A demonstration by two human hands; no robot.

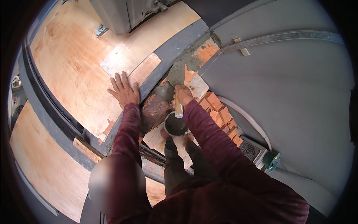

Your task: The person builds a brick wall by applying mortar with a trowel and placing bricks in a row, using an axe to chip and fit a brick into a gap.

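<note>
My left hand [125, 89] lies flat with spread fingers on the plywood board [67, 74], near its edge beside a grey strip. My right hand [182, 96] is closed around the wooden handle [179, 111] of a trowel. The trowel's blade [177, 76] is on grey mortar [192, 54] along a low course of orange bricks [205, 55]. A round bucket [176, 126] of dark grey mortar stands below my right hand, at my feet.
Loose bricks [216, 108] are piled to the right. A taut string runs by the brickwork. A long metal bar [291, 36], a white hose [257, 125], a fan unit [251, 151] and a green reel [271, 161] lie at the right. Metal equipment [123, 15] stands on the plywood.
</note>
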